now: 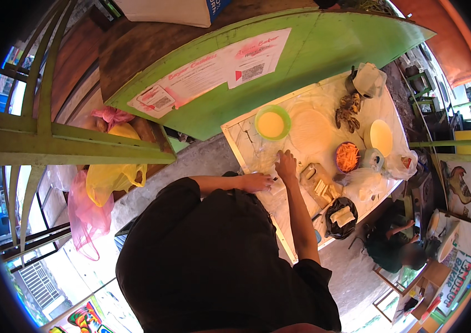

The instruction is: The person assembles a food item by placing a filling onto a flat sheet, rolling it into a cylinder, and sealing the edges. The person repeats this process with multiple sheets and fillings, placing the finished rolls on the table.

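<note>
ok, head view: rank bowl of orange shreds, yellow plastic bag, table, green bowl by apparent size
1. Table
2. Yellow plastic bag, partly hidden
3. Green bowl
4. Bowl of orange shreds, only slightly smaller

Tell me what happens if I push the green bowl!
The green bowl would probably slide rather than tip, since it looks wide and sits flat. Its smooth, pale yellow filling might slosh, though I can't tell how thick it is.

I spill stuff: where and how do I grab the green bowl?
Hold the green bowl by opposite sides of its rim, I'd say: it's round, no handle shows, pale filling inside. Come from the near side; the green panel stands behind.
</note>
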Demonstrator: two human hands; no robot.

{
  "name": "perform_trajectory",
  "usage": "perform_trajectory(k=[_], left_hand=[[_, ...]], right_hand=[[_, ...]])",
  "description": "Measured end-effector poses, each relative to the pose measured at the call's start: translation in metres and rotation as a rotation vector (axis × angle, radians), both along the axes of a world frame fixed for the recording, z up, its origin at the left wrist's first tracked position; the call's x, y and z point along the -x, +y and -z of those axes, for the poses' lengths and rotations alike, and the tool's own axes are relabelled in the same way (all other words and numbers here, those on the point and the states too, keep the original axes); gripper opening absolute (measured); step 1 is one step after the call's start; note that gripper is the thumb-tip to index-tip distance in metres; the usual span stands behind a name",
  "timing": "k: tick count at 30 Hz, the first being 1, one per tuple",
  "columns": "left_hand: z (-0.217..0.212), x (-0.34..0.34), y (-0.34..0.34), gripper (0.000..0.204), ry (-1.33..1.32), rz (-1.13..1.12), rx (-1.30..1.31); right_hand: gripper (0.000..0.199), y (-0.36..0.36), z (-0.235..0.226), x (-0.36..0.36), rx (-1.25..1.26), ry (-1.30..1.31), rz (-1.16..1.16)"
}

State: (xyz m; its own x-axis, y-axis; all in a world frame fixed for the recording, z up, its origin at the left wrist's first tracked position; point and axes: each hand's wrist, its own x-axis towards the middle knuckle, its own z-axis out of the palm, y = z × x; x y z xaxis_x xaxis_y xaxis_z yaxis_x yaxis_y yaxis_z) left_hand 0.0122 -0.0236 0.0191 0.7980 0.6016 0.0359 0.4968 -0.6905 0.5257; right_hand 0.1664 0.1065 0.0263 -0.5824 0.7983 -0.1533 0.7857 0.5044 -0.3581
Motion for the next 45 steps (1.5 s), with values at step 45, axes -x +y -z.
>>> perform_trajectory(k=[45], left_hand=[[0.002,-0.006,0.002,0.025,0.028,0.009,-0.009]], right_hand=[[0.016,0.027,-0.005,-0.009,0.257,-0.075,-0.111]])
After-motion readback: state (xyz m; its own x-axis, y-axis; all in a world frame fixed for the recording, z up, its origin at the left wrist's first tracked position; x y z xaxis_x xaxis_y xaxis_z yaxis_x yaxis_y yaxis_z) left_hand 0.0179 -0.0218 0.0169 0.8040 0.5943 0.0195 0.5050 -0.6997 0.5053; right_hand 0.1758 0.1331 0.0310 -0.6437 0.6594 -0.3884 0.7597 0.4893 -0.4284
